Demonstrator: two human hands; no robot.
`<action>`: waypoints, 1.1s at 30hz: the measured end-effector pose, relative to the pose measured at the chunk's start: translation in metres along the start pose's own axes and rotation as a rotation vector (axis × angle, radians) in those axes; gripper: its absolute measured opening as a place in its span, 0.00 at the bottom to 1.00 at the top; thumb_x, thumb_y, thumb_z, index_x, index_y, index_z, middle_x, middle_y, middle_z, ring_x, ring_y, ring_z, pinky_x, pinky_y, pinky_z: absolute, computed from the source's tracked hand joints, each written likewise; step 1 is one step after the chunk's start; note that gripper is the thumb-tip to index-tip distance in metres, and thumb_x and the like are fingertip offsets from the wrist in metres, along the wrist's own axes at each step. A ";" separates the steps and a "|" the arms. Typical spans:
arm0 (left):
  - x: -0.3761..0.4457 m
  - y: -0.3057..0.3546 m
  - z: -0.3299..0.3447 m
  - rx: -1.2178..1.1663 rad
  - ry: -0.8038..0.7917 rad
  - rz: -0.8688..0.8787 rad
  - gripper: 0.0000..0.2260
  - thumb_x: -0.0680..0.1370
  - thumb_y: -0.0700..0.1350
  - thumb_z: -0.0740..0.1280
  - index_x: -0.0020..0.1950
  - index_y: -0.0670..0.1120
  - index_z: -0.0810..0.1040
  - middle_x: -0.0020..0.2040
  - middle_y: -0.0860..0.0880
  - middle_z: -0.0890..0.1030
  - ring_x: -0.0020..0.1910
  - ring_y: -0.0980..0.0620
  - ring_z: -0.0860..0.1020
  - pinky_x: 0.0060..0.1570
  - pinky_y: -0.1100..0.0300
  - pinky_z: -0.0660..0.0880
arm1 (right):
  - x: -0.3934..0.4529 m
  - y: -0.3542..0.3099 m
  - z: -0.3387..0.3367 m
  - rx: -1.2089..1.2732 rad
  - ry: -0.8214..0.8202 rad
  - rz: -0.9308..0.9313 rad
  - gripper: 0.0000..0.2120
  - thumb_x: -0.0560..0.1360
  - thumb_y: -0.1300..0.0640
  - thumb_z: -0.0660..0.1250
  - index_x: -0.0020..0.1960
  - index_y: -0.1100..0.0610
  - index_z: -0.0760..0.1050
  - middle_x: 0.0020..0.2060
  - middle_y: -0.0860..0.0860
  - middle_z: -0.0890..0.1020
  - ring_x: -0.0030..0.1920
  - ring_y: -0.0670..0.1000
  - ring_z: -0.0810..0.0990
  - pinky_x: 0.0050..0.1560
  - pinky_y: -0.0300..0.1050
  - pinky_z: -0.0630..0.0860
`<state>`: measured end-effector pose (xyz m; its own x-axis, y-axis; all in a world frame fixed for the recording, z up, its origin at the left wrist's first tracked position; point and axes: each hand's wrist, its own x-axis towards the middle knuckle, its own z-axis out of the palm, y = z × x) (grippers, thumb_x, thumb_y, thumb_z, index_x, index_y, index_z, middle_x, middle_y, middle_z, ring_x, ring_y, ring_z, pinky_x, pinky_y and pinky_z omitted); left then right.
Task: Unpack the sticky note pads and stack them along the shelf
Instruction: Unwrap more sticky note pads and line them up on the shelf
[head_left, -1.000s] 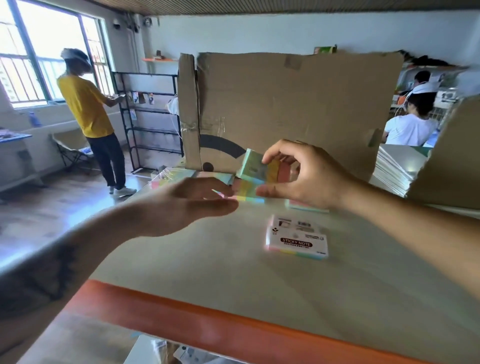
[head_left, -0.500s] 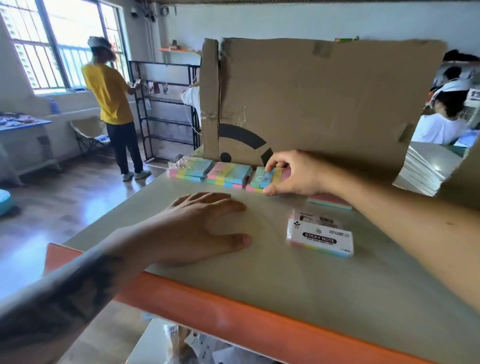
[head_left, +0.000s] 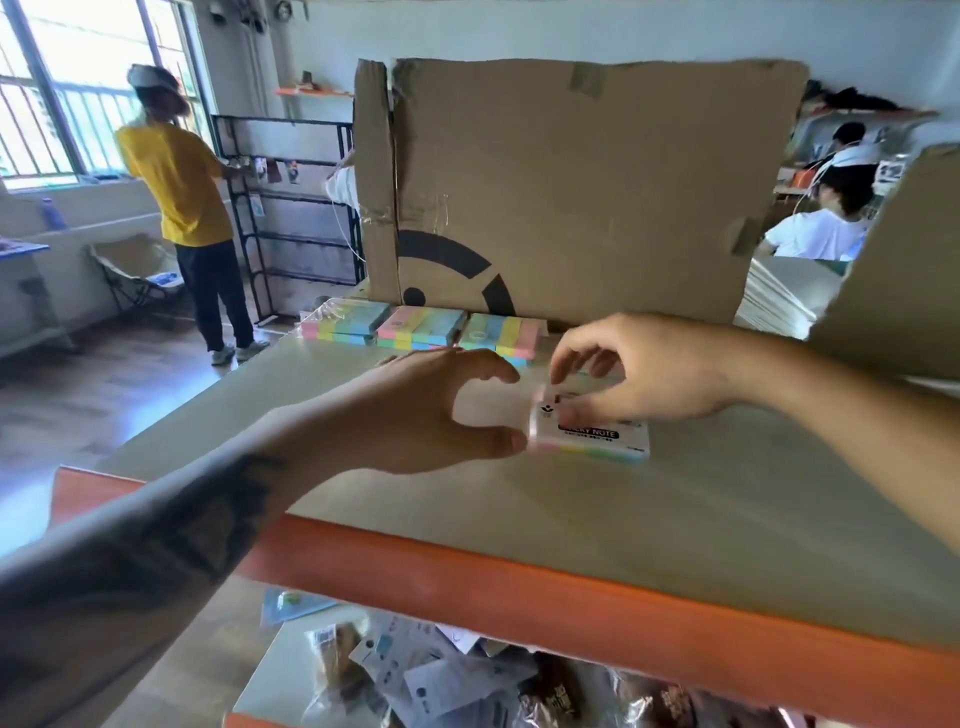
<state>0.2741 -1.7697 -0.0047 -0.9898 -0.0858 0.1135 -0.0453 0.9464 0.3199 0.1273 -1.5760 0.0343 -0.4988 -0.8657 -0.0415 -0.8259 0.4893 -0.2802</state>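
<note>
Head view: both hands at a wrapped sticky note pack (head_left: 597, 439) lying flat on the shelf (head_left: 727, 519)

The right hand (head_left: 660, 374) rests on top of the pack, fingers curled over its far edge, gripping it. The left hand (head_left: 415, 410) is curved, thumb tip touching the pack's left end; whether it grips cannot be told. Three unwrapped pastel pads (head_left: 426, 326) lie side by side at the back of the shelf, against an upright cardboard sheet (head_left: 597, 182), just beyond the hands

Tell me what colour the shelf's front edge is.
Orange, along the shelf's front edge, shown in the head view, the only one.
</note>
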 end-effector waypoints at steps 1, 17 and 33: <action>0.003 0.006 0.002 -0.037 0.001 0.020 0.30 0.72 0.68 0.70 0.72 0.65 0.68 0.72 0.61 0.72 0.70 0.56 0.70 0.66 0.53 0.71 | -0.010 0.002 0.001 0.008 -0.062 0.006 0.21 0.68 0.35 0.78 0.57 0.39 0.78 0.53 0.36 0.81 0.53 0.38 0.79 0.58 0.42 0.77; 0.010 0.015 0.020 -0.340 0.328 0.169 0.05 0.78 0.47 0.72 0.53 0.52 0.83 0.46 0.59 0.85 0.47 0.63 0.81 0.52 0.57 0.79 | -0.026 0.011 0.022 0.564 0.308 -0.140 0.14 0.75 0.42 0.70 0.46 0.54 0.80 0.33 0.44 0.79 0.36 0.53 0.79 0.37 0.65 0.83; 0.012 0.003 0.014 -0.687 0.161 -0.060 0.11 0.84 0.45 0.64 0.54 0.40 0.83 0.50 0.42 0.86 0.53 0.41 0.83 0.62 0.40 0.76 | -0.018 0.013 0.049 -0.108 0.560 -0.358 0.33 0.66 0.33 0.74 0.67 0.45 0.74 0.63 0.44 0.75 0.62 0.49 0.75 0.62 0.54 0.76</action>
<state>0.2604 -1.7640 -0.0154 -0.9536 -0.2267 0.1979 0.0489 0.5322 0.8452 0.1380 -1.5595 -0.0158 -0.2260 -0.8053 0.5481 -0.9729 0.2150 -0.0853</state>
